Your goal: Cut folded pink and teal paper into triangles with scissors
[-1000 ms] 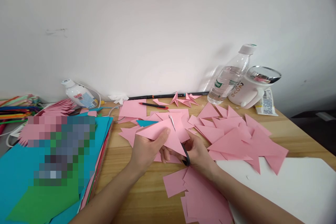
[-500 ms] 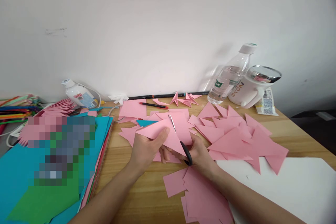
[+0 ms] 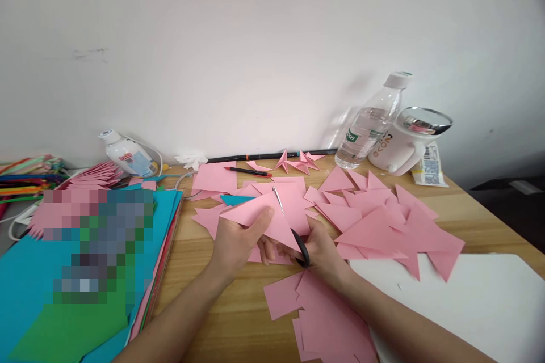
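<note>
My left hand (image 3: 240, 238) pinches a sheet of pink paper (image 3: 251, 212), its thumb lying on top and its fingers underneath. Black-handled scissors (image 3: 301, 248) are gripped in my right hand (image 3: 323, 247). Their silver blade tips show at the paper's upper part, while the middle of the blades is covered by the sheet. Fingers of both hands are close together below the paper, partly hidden. Beneath my right forearm lie several pink paper pieces (image 3: 332, 323). A heap of pink triangles (image 3: 378, 221) spreads to the right of my right hand.
At the left are blue sheets (image 3: 25, 289) with a green sheet (image 3: 72, 329) on top. A white bottle (image 3: 130, 153), a red-and-black pen (image 3: 248, 172) and folded pink pieces (image 3: 298, 161) lie near the wall. A water bottle (image 3: 366, 130) and white mug (image 3: 404, 144) stand back right, beyond a white board (image 3: 460, 306).
The view shifts slightly. Both hands keep their hold on the paper and scissors, with hardly any movement between them.
</note>
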The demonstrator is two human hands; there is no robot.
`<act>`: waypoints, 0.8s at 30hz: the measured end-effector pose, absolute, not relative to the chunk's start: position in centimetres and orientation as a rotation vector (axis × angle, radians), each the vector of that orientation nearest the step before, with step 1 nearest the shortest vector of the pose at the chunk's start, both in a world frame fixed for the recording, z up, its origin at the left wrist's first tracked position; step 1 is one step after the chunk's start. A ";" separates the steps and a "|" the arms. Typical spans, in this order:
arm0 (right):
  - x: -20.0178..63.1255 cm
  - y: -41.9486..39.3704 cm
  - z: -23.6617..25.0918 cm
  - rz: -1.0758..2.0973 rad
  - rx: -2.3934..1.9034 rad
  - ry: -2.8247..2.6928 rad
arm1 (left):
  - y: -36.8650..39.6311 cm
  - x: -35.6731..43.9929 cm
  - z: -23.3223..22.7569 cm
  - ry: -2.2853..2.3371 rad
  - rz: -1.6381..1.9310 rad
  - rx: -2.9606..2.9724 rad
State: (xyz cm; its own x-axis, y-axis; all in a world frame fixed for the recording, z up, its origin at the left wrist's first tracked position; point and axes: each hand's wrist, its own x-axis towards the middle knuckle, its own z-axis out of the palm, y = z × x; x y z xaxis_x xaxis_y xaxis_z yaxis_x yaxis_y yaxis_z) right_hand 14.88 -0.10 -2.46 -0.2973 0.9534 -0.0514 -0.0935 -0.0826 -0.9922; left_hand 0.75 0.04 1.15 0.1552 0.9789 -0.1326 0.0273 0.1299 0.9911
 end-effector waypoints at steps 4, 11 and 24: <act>14.8 0.0 -2.9 1.601 -0.987 -1.258 | 0.1 0.9 1.3 1.178 0.981 1.174; 14.8 -0.3 -3.1 1.539 -0.979 -1.194 | 1.3 -0.1 0.3 1.241 1.411 1.037; 16.1 0.2 -2.7 1.904 -0.486 -1.449 | 5.3 -1.5 0.5 1.307 1.235 1.057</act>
State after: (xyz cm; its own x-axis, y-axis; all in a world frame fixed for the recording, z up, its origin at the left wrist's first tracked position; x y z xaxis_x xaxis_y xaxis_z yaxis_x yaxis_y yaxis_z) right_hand 16.06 0.21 -2.71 -0.6948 0.7110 0.1085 -0.2941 -0.1433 -0.9450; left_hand -1.51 5.28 0.51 -0.1096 0.9892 -0.0973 -0.0414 0.0933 0.9948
